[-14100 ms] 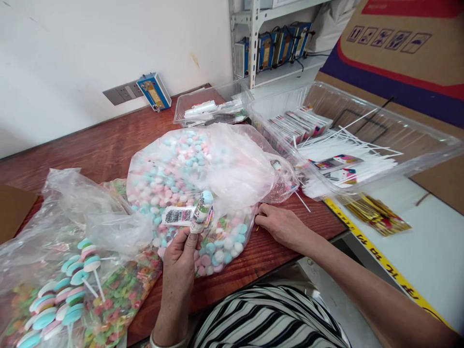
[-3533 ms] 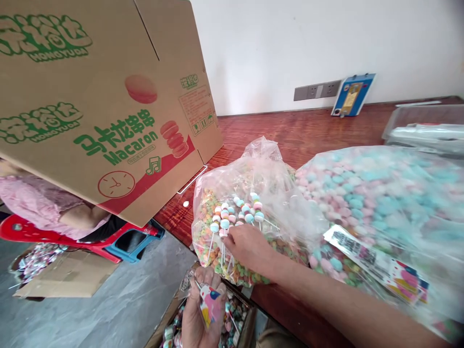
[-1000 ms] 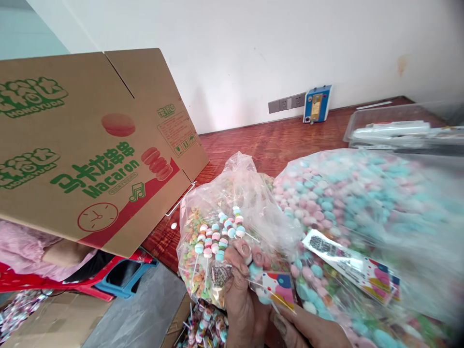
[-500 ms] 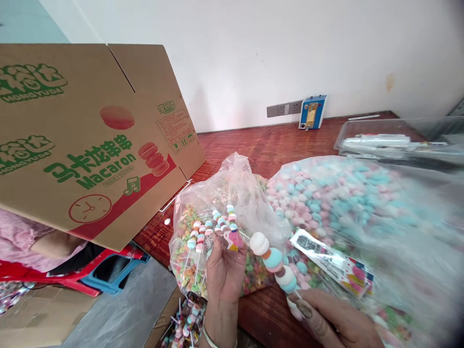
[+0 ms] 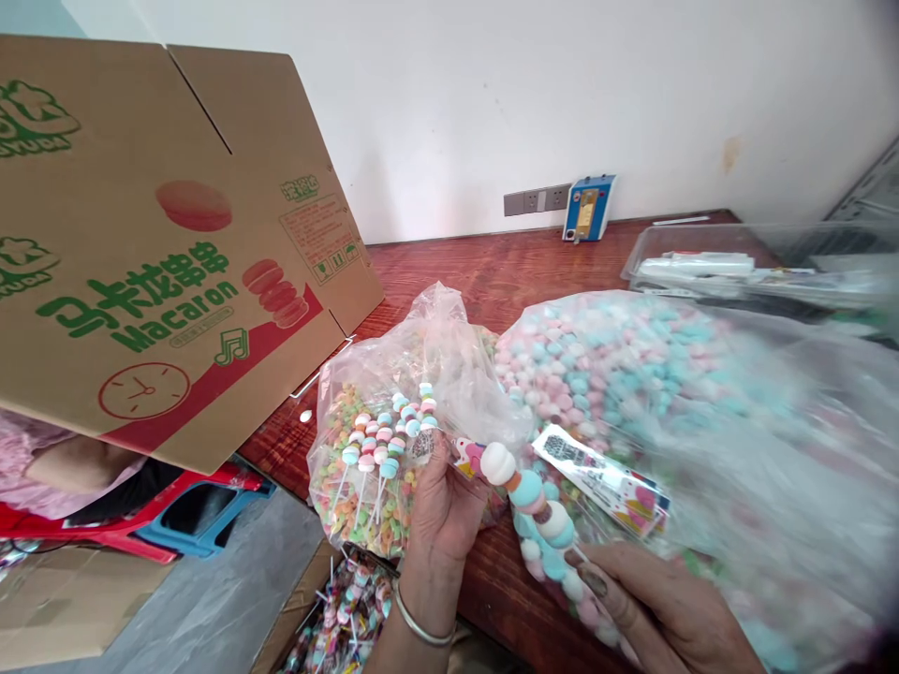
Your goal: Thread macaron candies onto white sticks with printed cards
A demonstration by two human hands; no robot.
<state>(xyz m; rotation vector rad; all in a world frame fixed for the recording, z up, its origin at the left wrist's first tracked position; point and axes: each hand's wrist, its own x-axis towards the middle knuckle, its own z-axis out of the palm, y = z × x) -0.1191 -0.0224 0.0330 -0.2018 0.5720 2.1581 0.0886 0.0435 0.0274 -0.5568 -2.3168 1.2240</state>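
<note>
One printed wrapper (image 5: pixel 469 456) is pinched by the fingers of the left hand (image 5: pixel 444 520), above the tabletop (image 5: pixel 449 265). A candy skewer (image 5: pixel 529 491) is gripped at its lower end by the fingers of the right hand (image 5: pixel 653 604). The skewer is held tilted, its white top end close to the wrapper; whether contact is made cannot be determined. More skewers (image 5: pixel 383 435) are laid on a clear bag of small multicoloured candies (image 5: pixel 460 374) beyond the left hand. A larger bag of pastel candies (image 5: pixel 596 356) is placed beside it, with flat packets (image 5: pixel 596 476) lying on top. Wrapped skewers (image 5: pixel 355 608) are contained in an open carton (image 5: pixel 299 599) below.
</note>
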